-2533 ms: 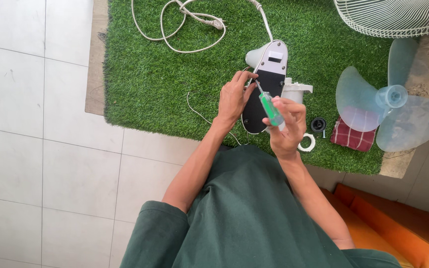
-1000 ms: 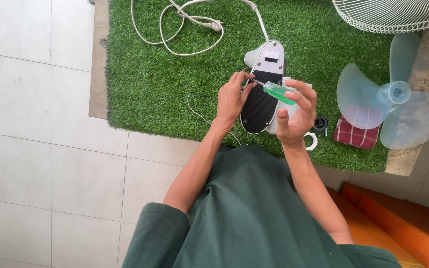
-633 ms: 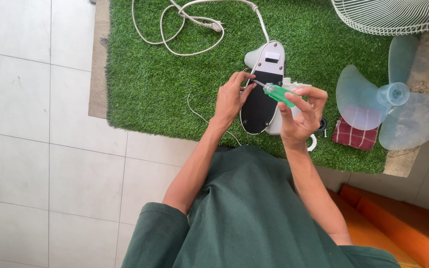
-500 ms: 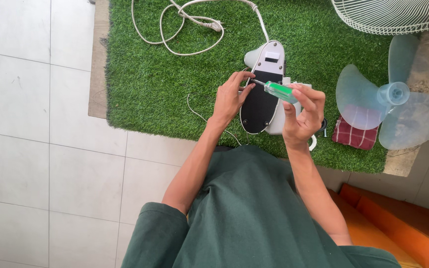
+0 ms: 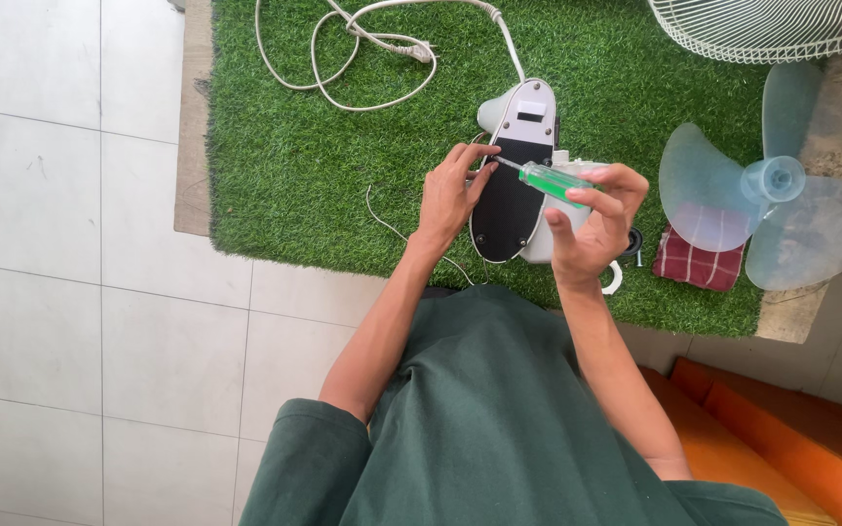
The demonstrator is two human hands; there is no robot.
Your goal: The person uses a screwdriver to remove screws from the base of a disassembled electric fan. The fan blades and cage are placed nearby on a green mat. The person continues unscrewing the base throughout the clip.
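A green-handled screwdriver [image 5: 554, 181] is pinched in the right hand [image 5: 592, 229], its tip held by the left hand [image 5: 450, 195] fingertips, above the fan base [image 5: 511, 180] laid on the grass mat [image 5: 275, 175].

Two bare hands are showing, a left hand [image 5: 450, 200] and a right hand [image 5: 592, 229]. One green-handled screwdriver [image 5: 550, 181], one white and black fan housing [image 5: 516, 175], one pale blue three-bladed fan propeller [image 5: 767, 195], one white wire fan guard [image 5: 772, 27], one white power cord [image 5: 363, 49] and one red checked cloth [image 5: 699, 265] are lying around them.
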